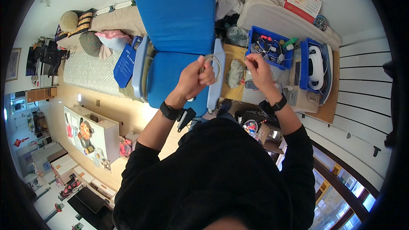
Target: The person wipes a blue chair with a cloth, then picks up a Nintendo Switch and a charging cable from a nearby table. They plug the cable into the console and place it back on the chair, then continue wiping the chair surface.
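Loops of a pale cable [218,67] are gathered in my left hand [195,77], its fingers closed around them. This hand is raised over the seat of a blue padded armchair [174,70], near its pale blue armrest [218,84]. To the right, my right hand [260,72] pinches a strand of cable between thumb and fingertips. Part of that strand blurs, and its link to the loops is hard to follow. Below the right hand lie a dark phone [251,85] and a crumpled grey-white cloth or bag [235,74] on a wooden tabletop [230,93].
A blue plastic bin [250,43] of tangled cables stands just beyond my right hand. Farther right, another blue bin [303,67] holds a white appliance [316,68]. A desk calendar [303,1] leans by the wall. A blue bag [125,64] lies on the bed [92,70] at left.
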Motion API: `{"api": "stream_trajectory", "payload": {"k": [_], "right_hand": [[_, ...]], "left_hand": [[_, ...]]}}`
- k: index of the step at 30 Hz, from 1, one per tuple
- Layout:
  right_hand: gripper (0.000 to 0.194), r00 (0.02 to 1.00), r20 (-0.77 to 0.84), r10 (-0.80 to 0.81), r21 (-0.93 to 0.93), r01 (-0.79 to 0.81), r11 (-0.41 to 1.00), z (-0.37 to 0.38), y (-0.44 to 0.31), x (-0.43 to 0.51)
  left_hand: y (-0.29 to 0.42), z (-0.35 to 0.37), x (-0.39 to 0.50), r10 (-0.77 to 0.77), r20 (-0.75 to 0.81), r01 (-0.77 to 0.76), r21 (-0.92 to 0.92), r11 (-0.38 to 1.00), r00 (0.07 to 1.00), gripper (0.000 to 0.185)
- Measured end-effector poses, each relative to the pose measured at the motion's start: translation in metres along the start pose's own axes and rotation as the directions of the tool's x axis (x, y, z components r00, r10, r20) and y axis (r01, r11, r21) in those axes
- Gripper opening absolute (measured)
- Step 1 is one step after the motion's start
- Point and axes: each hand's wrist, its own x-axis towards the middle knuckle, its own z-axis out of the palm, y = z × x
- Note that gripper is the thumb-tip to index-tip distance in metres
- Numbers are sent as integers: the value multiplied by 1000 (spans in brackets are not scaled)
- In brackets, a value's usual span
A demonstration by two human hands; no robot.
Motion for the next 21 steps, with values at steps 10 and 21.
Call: {"api": "stream_trajectory", "payload": {"k": [10,21], "right_hand": [[20,853,406,-329,-423,494,760,29,-63,-22],[13,945,100,-311,23,310,950,25,-58,8]], "left_hand": [[-15,6,20,460,54,-140,978,156,886,25],[-22,7,8,-71,-106,125,673,729,992,47]]}}
